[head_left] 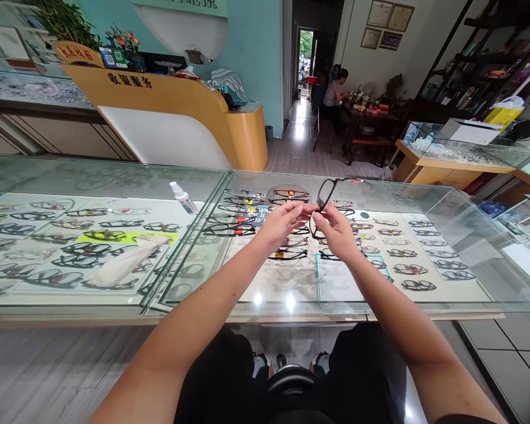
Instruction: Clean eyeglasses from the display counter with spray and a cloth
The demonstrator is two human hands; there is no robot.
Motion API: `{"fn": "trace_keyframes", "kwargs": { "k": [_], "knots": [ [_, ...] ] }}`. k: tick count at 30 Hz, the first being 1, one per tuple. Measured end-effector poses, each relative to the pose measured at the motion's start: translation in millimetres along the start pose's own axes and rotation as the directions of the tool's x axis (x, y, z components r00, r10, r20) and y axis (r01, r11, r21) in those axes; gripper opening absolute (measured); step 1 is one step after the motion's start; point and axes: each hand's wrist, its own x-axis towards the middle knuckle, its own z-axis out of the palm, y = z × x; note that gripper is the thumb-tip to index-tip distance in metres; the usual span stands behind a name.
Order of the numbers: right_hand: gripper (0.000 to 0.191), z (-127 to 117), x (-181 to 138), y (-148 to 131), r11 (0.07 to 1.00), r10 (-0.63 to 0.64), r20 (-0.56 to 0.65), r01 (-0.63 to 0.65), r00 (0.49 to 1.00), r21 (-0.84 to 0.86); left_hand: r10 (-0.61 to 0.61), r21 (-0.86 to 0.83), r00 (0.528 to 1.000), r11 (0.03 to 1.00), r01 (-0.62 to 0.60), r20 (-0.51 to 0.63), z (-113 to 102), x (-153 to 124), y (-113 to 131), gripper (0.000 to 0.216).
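A pair of black-framed eyeglasses [328,193] is held up over the glass display counter [265,311], its lenses turned roughly on end. My right hand [338,233] pinches the frame between thumb and fingers. From the other side, my left hand [283,222] has its fingertips closed on the frame near the middle; the exact contact is partly hidden. Beneath both hands, rows of eyeglasses [288,254] lie inside the case. To the left, a white spray bottle [183,198] stands on the counter top, and a crumpled pale cloth [128,262] lies nearer to me.
A yellow cashier desk [247,132] stands beyond the counter at left. Farther back, a person [334,94] sits at a dark table [373,118] with several items. Another display case [463,156], bearing a white box [470,131], is at right. My legs are under the counter's front edge.
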Motion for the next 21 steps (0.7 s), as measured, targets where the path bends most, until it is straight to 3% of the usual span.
{"fn": "trace_keyframes", "kwargs": {
  "k": [3,6,13,21],
  "knots": [
    [0.037,1,-1,-1,0.995,-0.018,0.032,0.015,0.999,0.101,-0.102,-0.170,0.994,0.980,0.107,0.036,-1,1,-1,0.035],
    [0.033,1,-3,-4,0.993,-0.063,0.047,0.058,0.997,0.099,-0.126,-0.266,0.987,0.952,0.150,0.103,0,-1,1,0.035],
    [0.031,1,-6,-10,0.992,-0.100,0.078,0.093,0.992,0.089,-0.113,-0.317,0.971,0.932,0.177,0.209,3,-4,5,0.029],
    [0.032,1,-7,-14,0.991,-0.087,0.117,0.074,0.989,0.113,-0.083,-0.357,0.962,0.918,0.175,0.259,0,-3,2,0.038]
  ]
}}
